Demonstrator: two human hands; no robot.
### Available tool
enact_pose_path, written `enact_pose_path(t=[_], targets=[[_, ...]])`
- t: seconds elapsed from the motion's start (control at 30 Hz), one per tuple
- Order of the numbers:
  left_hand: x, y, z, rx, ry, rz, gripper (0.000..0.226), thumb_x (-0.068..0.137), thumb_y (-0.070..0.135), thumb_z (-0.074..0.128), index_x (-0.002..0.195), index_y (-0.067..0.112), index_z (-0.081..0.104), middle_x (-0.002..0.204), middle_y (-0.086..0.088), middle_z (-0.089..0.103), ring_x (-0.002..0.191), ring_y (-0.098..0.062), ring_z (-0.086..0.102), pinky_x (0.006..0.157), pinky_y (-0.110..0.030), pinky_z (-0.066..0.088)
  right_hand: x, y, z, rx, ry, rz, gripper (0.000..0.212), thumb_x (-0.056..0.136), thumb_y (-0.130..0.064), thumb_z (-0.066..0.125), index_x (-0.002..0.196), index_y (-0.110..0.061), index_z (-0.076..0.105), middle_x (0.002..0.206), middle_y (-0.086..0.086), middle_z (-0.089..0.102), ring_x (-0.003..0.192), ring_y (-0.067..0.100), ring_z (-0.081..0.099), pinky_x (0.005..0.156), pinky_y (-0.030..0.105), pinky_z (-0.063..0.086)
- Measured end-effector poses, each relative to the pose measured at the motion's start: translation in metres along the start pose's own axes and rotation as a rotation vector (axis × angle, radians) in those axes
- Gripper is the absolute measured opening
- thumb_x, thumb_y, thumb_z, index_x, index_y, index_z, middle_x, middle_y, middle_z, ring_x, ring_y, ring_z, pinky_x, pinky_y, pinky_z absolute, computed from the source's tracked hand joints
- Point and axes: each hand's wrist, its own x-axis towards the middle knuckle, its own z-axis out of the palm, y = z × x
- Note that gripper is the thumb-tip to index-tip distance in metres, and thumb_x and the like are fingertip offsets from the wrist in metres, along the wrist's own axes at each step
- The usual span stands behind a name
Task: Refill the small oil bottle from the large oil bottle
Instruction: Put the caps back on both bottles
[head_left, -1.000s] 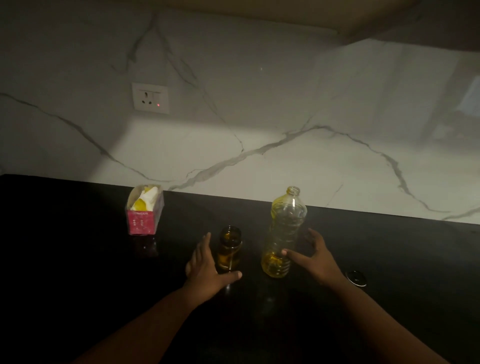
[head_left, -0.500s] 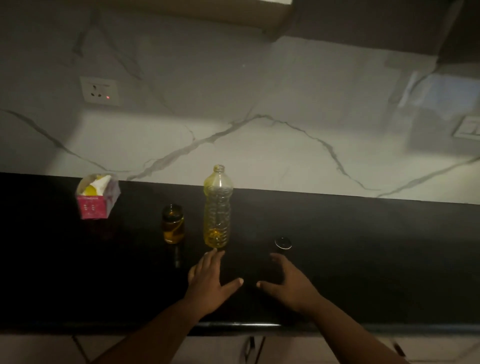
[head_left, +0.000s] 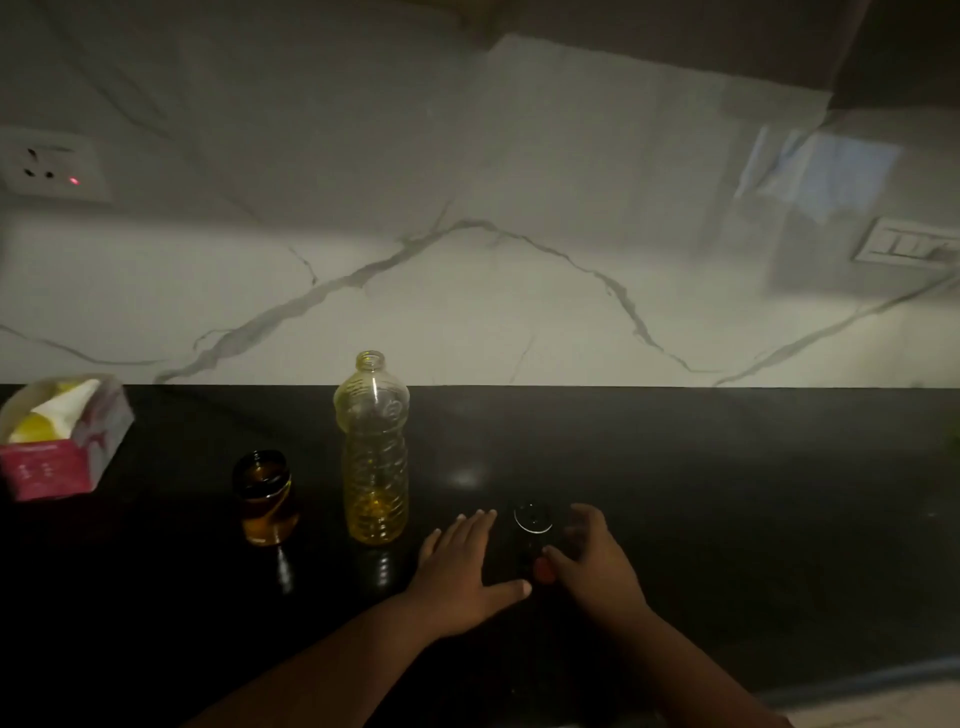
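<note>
A black countertop (head_left: 675, 493) filled the lower half of the frame, backed by a white marble wall (head_left: 467, 291) with grey veins. The light was dim.

The large oil bottle (head_left: 372, 457), clear plastic and uncapped, stood upright just left of centre, with only a shallow layer of yellow oil at its bottom. Just beside it, to the left and not touching, stood the small oil bottle (head_left: 266, 499), an amber glass jar with an open mouth and oil filling roughly its lower half. A small round dark cap (head_left: 533, 517) lay flat on the counter to the right of the large bottle, near the lower centre of the frame.

Both hands reached in from the bottom edge. The left hand (head_left: 467, 566) lay open and spread, palm down, holding nothing, with its fingertips just left of the cap and its thumb pointing right. The right hand (head_left: 592, 556) was open and curved around the cap's right side, thumb below it; whether any finger touched the cap could not be told in the gloom.

At the left edge sat a pink tissue box (head_left: 57, 441) with a white sheet poking out. A wall socket (head_left: 49, 166) with a red light sat in the upper left, and a switch plate (head_left: 909, 244) at the right edge.
</note>
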Motion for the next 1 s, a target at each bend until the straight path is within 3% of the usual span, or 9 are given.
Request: enact_pose_path(t=[0.13, 0.2, 0.3, 0.43, 0.6, 0.8, 1.0], targets=[[0.028, -0.009, -0.006, 0.027, -0.101, 0.067, 0.101, 0.084, 0.070, 0.055, 0.158, 0.026, 0.001, 0.167, 0.004, 0.004, 0.153, -0.016, -0.001, 0.124, -0.049, 0.002, 0.028, 0.003, 0.008, 0.003, 0.000, 0.109, 0.080, 0.076, -0.038, 0.077, 0.141, -0.025, 0.032, 0.127, 0.001, 0.057, 0.105, 0.012, 0.056, 0.083, 0.026, 0.047], [0.040, -0.016, -0.007, 0.067, -0.135, 0.112, 0.102, 0.085, 0.070, 0.054, 0.158, 0.026, 0.000, 0.167, 0.004, 0.003, 0.153, -0.017, -0.002, 0.124, -0.050, 0.002, 0.035, 0.007, 0.014, -0.023, 0.007, 0.167, 0.085, 0.071, -0.044, 0.079, 0.141, -0.027, 0.032, 0.120, -0.003, 0.058, 0.108, 0.014, 0.055, 0.090, 0.035, 0.050], [0.055, -0.023, -0.005, 0.134, -0.154, 0.173, 0.103, 0.084, 0.072, 0.052, 0.158, 0.025, -0.001, 0.167, 0.004, 0.002, 0.153, -0.016, -0.003, 0.124, -0.048, 0.001, 0.040, 0.013, 0.020, -0.107, 0.014, 0.208, 0.083, 0.066, -0.059, 0.075, 0.136, -0.032, 0.040, 0.110, -0.010, 0.057, 0.111, 0.015, 0.051, 0.095, 0.040, 0.045], [0.069, -0.025, 0.004, 0.139, -0.177, 0.187, 0.105, 0.082, 0.076, 0.050, 0.158, 0.024, -0.002, 0.167, 0.004, 0.001, 0.153, -0.016, -0.004, 0.124, -0.047, 0.000, 0.050, 0.014, 0.025, -0.270, -0.048, 0.186, 0.075, 0.067, -0.070, 0.065, 0.132, -0.040, 0.044, 0.123, -0.009, 0.052, 0.118, 0.017, 0.044, 0.096, 0.038, 0.036], [0.079, -0.028, 0.015, 0.199, -0.157, 0.164, 0.107, 0.080, 0.082, 0.044, 0.158, 0.023, 0.002, 0.167, 0.003, -0.001, 0.153, -0.015, -0.007, 0.123, -0.044, -0.004, 0.065, 0.016, 0.031, -0.335, -0.071, 0.162, 0.074, 0.070, -0.068, 0.065, 0.136, -0.041, 0.043, 0.133, -0.007, 0.048, 0.123, 0.019, 0.040, 0.096, 0.039, 0.031], [0.076, -0.020, 0.019, 0.219, -0.137, 0.084, 0.108, 0.078, 0.085, 0.039, 0.158, 0.022, 0.003, 0.167, 0.002, -0.003, 0.152, -0.016, -0.009, 0.122, -0.044, -0.006, 0.070, 0.017, 0.025, -0.284, -0.087, 0.056, 0.051, 0.076, -0.061, 0.063, 0.124, -0.046, 0.053, 0.127, -0.011, 0.051, 0.117, 0.016, 0.042, 0.092, 0.038, 0.029], [0.055, -0.008, 0.017, 0.147, -0.007, -0.003, 0.107, 0.078, 0.086, 0.038, 0.158, 0.022, 0.006, 0.167, 0.000, 0.003, 0.153, -0.018, -0.003, 0.123, -0.043, -0.003, 0.065, 0.009, 0.007, -0.115, -0.102, -0.099, 0.040, 0.077, -0.048, 0.068, 0.115, -0.040, 0.059, 0.113, -0.018, 0.062, 0.113, 0.009, 0.051, 0.095, 0.035, 0.031]])
